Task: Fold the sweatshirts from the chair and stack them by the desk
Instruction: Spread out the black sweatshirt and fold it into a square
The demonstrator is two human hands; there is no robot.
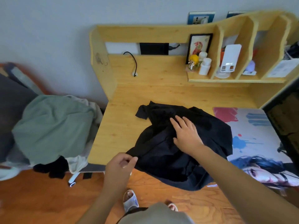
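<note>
Black sweatshirt [182,143] lying crumpled on the wooden desk [123,126], near the front edge, with its lower part hanging off over the orange wood floor [40,199] and one dark flap sticking out toward the back left. Right edge overlapping a printed desk mat [258,126] with red and blue paint splats and a dark-haired drawn face on it. Right hand [186,135] resting flat on top of the fabric, fingers straight and spread a bit, pressing it down around the middle. Left hand [120,165] down at the front desk edge, thumb and fingers pinching the sweatshirt's left corner. Over to the left, just beside the desk, a chair [9,102] piled with more clothes: a sage green sweatshirt [53,126] on top, something pale under it, something black poking out at the bottom. White chair caster [72,180] showing below the pile. Further back on the desk, a black cable [133,62] curling down into a grommet hole. On the shelf unit to the right, a framed picture [199,46], a small yellow-haired figurine [193,61], two white bottles [204,65] and a white stand [229,60] in the next cubby. Dark monitor edge [284,118] at far right. Slippered feet [130,199] visible at the bottom.
</note>
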